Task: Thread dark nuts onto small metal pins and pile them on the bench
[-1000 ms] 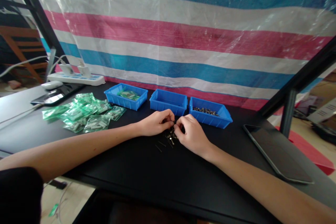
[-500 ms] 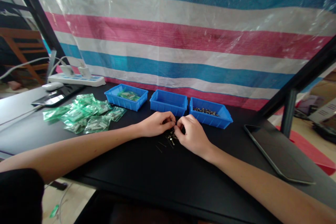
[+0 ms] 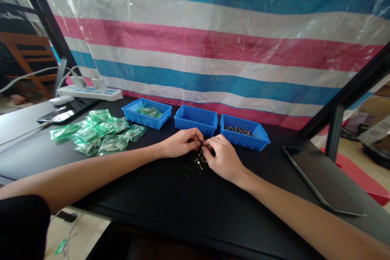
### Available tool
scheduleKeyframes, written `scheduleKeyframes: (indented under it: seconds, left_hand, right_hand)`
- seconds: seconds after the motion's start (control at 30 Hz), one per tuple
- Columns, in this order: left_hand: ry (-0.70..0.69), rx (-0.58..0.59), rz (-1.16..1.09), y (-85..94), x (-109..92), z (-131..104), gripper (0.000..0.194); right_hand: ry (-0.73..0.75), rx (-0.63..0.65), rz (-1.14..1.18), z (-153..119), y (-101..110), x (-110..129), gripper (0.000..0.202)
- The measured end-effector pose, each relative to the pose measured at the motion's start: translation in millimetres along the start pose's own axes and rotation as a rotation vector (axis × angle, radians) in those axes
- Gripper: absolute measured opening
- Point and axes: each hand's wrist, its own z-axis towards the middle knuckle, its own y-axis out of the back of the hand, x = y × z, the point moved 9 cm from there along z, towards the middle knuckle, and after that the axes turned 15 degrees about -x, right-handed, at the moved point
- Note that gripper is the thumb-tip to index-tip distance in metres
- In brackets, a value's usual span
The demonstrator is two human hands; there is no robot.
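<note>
My left hand (image 3: 182,143) and my right hand (image 3: 222,157) meet fingertip to fingertip over a small heap of tiny metal parts (image 3: 198,161) on the black table (image 3: 170,199). Both hands have their fingers curled and pinch something small between them; what it is stays hidden by the fingers. A few thin pins (image 3: 186,169) lie loose just left of the heap.
Three blue bins stand behind my hands: the left bin (image 3: 146,112) holds green packets, the middle bin (image 3: 196,119) looks bare, the right bin (image 3: 244,131) holds small dark parts. Green packets (image 3: 97,131) lie at the left. A tablet (image 3: 323,180) lies right, a power strip (image 3: 88,91) and phone (image 3: 62,114) far left.
Both hands stay in the same spot with only slight finger movement. The view has shifted a little.
</note>
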Motion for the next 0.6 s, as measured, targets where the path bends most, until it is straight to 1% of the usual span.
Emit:
scheduleKeyframes:
  seconds: [0.13,0.33,0.47,0.6]
  left_hand:
    - [0.009,0.001,-0.027,-0.6,0.6,0.1,0.012]
    - [0.018,-0.012,-0.058,0.6,2.0,0.9,0.012]
    - [0.043,-0.03,-0.043,2.0,3.4,0.9,0.012]
    - [0.02,-0.046,0.021,2.9,3.4,1.6,0.016]
  right_hand:
    - [-0.006,-0.022,0.006,0.7,1.4,-0.9,0.013]
    - [-0.036,-0.127,0.032,3.4,15.0,0.0,0.013]
    - [-0.008,-0.181,0.015,4.0,21.8,1.4,0.015]
    - [0.02,-0.236,0.001,5.5,27.6,-0.7,0.017]
